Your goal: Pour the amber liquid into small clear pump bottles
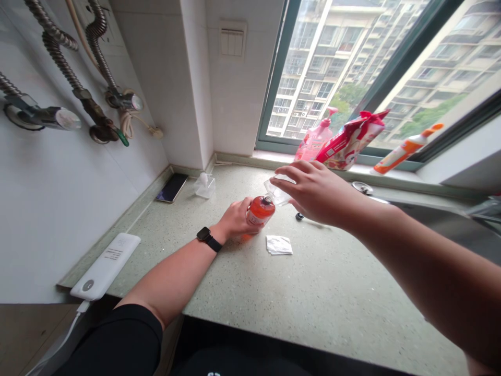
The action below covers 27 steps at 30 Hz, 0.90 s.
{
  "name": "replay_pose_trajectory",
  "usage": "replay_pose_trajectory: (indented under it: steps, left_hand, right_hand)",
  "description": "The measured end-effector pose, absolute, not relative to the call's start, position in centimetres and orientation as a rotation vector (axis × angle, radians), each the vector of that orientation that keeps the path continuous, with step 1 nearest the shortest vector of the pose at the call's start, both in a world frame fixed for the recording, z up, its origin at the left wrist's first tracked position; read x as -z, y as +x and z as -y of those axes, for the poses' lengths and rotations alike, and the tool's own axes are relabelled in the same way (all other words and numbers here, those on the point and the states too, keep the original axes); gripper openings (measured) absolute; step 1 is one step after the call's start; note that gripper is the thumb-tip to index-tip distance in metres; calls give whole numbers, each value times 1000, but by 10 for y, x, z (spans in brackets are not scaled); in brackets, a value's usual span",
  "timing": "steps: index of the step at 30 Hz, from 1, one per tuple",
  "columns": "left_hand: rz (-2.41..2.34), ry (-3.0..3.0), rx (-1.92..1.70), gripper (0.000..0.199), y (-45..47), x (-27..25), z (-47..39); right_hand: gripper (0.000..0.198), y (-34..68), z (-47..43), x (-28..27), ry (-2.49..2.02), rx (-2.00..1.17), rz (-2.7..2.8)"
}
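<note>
My left hand (pixel 235 218) is wrapped round a bottle of orange-red liquid (pixel 261 209) with a pale label. The bottle stands on the counter, and its narrow neck is uncovered. In my right hand (pixel 311 188) is a clear plastic container (pixel 278 193), tipped on its side with its opening at the bottle's neck. Whether any liquid flows between them I cannot tell. Below my right hand lies a small black cap (pixel 299 216). A folded white tissue (pixel 279 245) is flat on the counter in front of the bottle.
A clear plastic container with a white top (pixel 204 186) and a phone (pixel 172 187) lie at the back left. A white power bank (pixel 106 266) lies along the left edge. A pink pump bottle (pixel 315 140), a red bag (pixel 350 143) and an orange-white bottle (pixel 403 154) line the windowsill.
</note>
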State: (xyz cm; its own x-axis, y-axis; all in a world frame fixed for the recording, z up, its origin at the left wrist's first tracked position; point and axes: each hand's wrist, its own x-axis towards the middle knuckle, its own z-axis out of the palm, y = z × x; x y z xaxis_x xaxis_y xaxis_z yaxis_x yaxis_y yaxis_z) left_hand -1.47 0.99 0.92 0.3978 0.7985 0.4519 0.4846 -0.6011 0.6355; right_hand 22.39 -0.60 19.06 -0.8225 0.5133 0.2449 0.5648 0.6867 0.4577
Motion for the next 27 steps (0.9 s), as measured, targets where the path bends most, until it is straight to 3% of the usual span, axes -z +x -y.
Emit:
replay_pose_trajectory:
  steps: [27]
  left_hand:
    - [-1088, 2236, -993, 65, -20, -9, -14]
  right_hand:
    - [44, 188, 16, -210, -973, 852, 2961]
